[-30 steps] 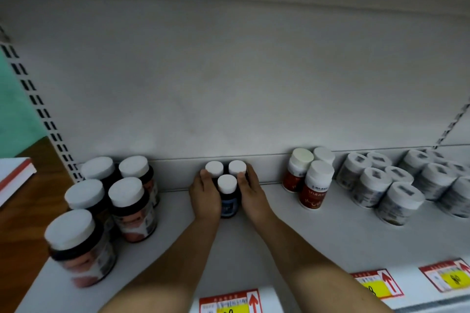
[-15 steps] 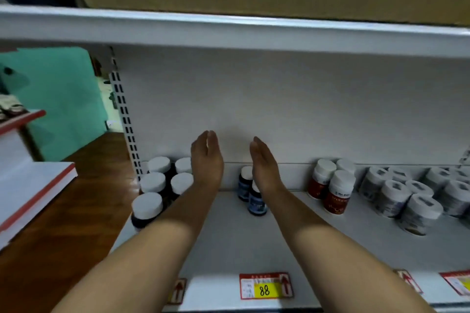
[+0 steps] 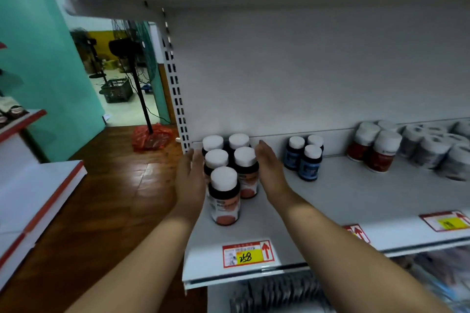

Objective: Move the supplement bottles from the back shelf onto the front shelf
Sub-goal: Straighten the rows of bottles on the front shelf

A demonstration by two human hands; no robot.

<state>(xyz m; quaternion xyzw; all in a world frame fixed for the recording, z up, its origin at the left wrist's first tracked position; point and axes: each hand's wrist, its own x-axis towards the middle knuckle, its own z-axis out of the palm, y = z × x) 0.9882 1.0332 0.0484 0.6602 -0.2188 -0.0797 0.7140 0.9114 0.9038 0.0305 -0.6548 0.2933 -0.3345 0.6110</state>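
Observation:
Several dark bottles with white caps and orange labels point(image 3: 225, 198) stand in a cluster at the left end of the white shelf point(image 3: 343, 201). My left hand point(image 3: 190, 180) lies flat along the cluster's left side, fingers straight. My right hand point(image 3: 269, 173) lies flat along its right side, fingers straight and pointing toward the back panel. Both palms face the bottles; whether they touch them is unclear. Three blue-labelled bottles point(image 3: 309, 162) stand to the right of my right hand, near the back.
Red-labelled bottles point(image 3: 376, 150) and grey-labelled ones point(image 3: 432, 150) fill the shelf's right part. Price tags point(image 3: 248, 253) line the front edge. The perforated upright point(image 3: 175, 89) marks the shelf's left end, with wooden floor point(image 3: 101, 198) beyond.
Both hands left the three blue bottles, rose, and shifted left to flank the orange-labelled cluster. The view drew back and turned left.

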